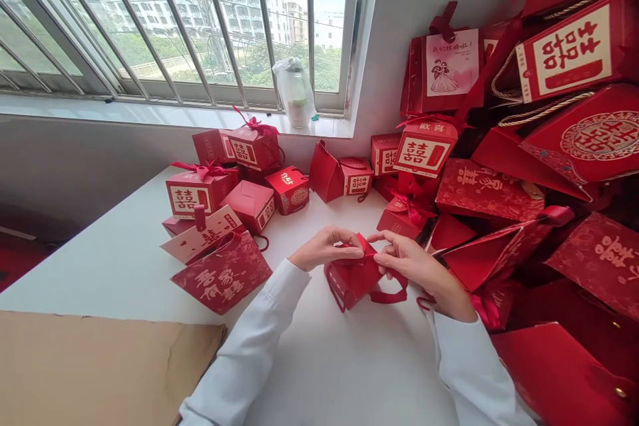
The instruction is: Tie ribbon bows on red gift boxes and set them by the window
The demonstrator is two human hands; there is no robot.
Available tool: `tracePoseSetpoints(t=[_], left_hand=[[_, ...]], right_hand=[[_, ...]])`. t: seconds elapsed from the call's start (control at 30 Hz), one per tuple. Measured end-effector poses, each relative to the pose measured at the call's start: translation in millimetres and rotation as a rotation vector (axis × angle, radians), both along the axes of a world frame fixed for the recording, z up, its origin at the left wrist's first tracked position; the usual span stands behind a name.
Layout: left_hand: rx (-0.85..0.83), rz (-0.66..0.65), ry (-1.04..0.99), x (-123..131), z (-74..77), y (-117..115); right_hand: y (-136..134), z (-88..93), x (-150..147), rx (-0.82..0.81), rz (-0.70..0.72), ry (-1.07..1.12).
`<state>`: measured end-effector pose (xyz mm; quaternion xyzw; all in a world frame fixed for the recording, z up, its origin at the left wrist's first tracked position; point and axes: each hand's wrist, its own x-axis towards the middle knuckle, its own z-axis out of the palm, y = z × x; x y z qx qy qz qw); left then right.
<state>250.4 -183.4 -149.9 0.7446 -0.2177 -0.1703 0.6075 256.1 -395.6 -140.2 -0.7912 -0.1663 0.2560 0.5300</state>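
Note:
A small red gift box (352, 283) stands on the white table in front of me, with a red ribbon (390, 295) looped at its right side. Above its top, my left hand (329, 246) pinches the ribbon between thumb and fingers. From the other side my right hand (405, 258) closes on the same ribbon at the knot, its fingertips close to those of the left. The fingers partly cover the knot and the top of the box. Thin dark red cord hangs along the box's left side.
Finished-looking red boxes (200, 190) and a folded red bag (224, 273) stand on the white table (114, 266) at left. A tall heap of red bags (564, 60) crowds the right. Cardboard (100, 366) lies front left. A bagged cup (295, 96) sits on the windowsill.

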Motion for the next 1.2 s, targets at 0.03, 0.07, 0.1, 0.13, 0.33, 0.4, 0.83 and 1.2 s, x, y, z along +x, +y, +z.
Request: tracePoseSetpoints(t=[0.03,0.07,0.1,0.13,0.33,0.4,0.83,1.2], left_hand=[[-0.021,0.016,0.021,0,-0.3,-1],[-0.048,0.034,0.041,0,-0.7,-2],[-0.075,0.050,0.062,-1,-1.1,-3],[-0.097,0.065,0.083,-1,-1.4,-4],[-0.088,0.136,0.084,-3,1.8,-8],[-0.065,0.117,0.062,-5,4.9,-8],[0.316,-0.021,0.014,-16,38.0,28],[0.383,0.073,0.105,-16,25.6,20]], right_hand=[[-1,0.4,0,0.013,-0.008,0.017],[-2,1.0,0,0.024,-0.017,0.034],[-4,1.9,0,0.034,-0.024,0.051],[-5,3.0,0,0.043,-0.028,0.065],[-8,7.3,1,0.086,-0.017,0.118],[-7,6.8,2,0.097,-0.029,0.116],[-8,0.3,3,-0.037,-0.043,-0.065],[14,-9.9,2,-0.029,-0.123,-0.183]])
